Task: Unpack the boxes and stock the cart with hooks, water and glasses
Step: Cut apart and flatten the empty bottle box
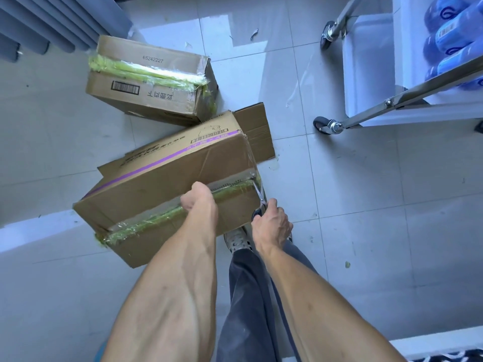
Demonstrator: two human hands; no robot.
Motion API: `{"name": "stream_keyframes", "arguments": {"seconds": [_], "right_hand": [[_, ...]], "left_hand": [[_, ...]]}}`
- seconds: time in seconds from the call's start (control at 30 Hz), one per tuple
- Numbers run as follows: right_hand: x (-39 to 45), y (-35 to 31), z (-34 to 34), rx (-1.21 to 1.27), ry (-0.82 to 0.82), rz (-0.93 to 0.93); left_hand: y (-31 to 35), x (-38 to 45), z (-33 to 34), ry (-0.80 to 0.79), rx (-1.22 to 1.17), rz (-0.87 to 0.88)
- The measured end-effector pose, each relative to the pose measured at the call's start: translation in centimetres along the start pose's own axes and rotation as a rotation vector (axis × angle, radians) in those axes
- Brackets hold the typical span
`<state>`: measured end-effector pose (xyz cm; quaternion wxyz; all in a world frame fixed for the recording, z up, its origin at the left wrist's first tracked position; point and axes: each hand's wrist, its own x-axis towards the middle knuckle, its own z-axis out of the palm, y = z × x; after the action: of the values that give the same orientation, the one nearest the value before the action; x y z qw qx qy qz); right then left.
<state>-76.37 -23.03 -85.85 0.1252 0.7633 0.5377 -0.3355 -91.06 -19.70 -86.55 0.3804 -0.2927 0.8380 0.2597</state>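
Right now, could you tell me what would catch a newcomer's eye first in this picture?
First, the near cardboard box at centre, steadied by the left hand while the right hand works scissors into its green-taped seam. Behind it lies a second taped box, and at upper right the wheeled cart already holds blue water packs.

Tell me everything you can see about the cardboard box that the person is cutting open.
The near box is brown corrugated cardboard with a purple stripe, dark print and a barcode. It lies on the tiled floor, tilted, over a flat piece of cardboard. Its seam is sealed with clear tape over green tape. The left hand presses on the seam; the right hand holds scissors whose tip meets the tape at the box's right end. It looks closed.
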Motion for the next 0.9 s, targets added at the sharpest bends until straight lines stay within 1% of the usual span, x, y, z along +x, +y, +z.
{"name": "stream_keyframes", "arguments": {"seconds": [0.07, 0.1, 0.13, 0.17, 0.2, 0.27, 0.33, 0.4, 0.47, 0.5, 0.57, 0.67, 0.73, 0.8, 0.9], "right_hand": [[-0.2, -0.1, -0.1, 0.052, 0.031, -0.014], [-0.2, -0.4, -0.2, 0.096, 0.044, -0.011], [-0.2, -0.7, -0.3, 0.140, 0.053, 0.002], [-0.1, -1.1, -0.3, 0.173, 0.052, 0.021], [0.1, -1.5, -0.3, 0.188, 0.041, 0.039], [0.5, -1.9, -0.2, 0.182, 0.014, 0.068], [0.5, -1.8, 0.0, 0.177, 0.005, 0.091], [0.3, -1.5, 0.3, 0.171, 0.006, 0.095], [0.0, -1.0, 0.4, 0.176, 0.004, 0.075], [0.1, -0.8, 0.4, 0.184, 0.005, 0.069], [0.3, -0.7, 0.2, 0.190, 0.016, 0.092], [0.7, -0.6, -0.3, 0.142, 0.019, 0.127], [0.9, -0.3, -0.6, 0.090, 0.041, 0.118], [0.9, 0.2, -0.9, 0.010, 0.076, 0.096], [1.0, 1.1, -1.1, -0.141, 0.124, 0.020]], "left_hand": [[-1.1, 0.3, 0.1, 0.202, 0.341, 0.257], [-2.0, 0.6, -0.2, 0.275, 0.560, 0.434], [-3.1, 0.8, -0.6, 0.301, 0.769, 0.581], [-4.3, 1.3, -0.9, 0.307, 0.916, 0.680], [-5.3, 1.8, -1.2, 0.289, 1.017, 0.729], [-6.6, 1.9, -1.8, 0.266, 1.154, 0.764], [-6.6, 2.5, -2.3, 0.277, 1.242, 0.837], [-5.9, 3.2, -2.6, 0.255, 1.276, 0.869], [-5.1, 3.2, -2.5, 0.221, 1.246, 0.847], [-4.7, 2.9, -2.3, 0.214, 1.207, 0.809], [-4.1, 2.2, -1.5, 0.188, 1.063, 0.662], [-3.2, 1.6, -0.1, 0.104, 0.804, 0.387], [-2.8, 1.7, 0.3, 0.057, 0.679, 0.273], [-2.4, 1.8, 0.1, 0.047, 0.485, 0.197], [-2.1, 2.2, -0.7, 0.085, 0.175, 0.155]]}}
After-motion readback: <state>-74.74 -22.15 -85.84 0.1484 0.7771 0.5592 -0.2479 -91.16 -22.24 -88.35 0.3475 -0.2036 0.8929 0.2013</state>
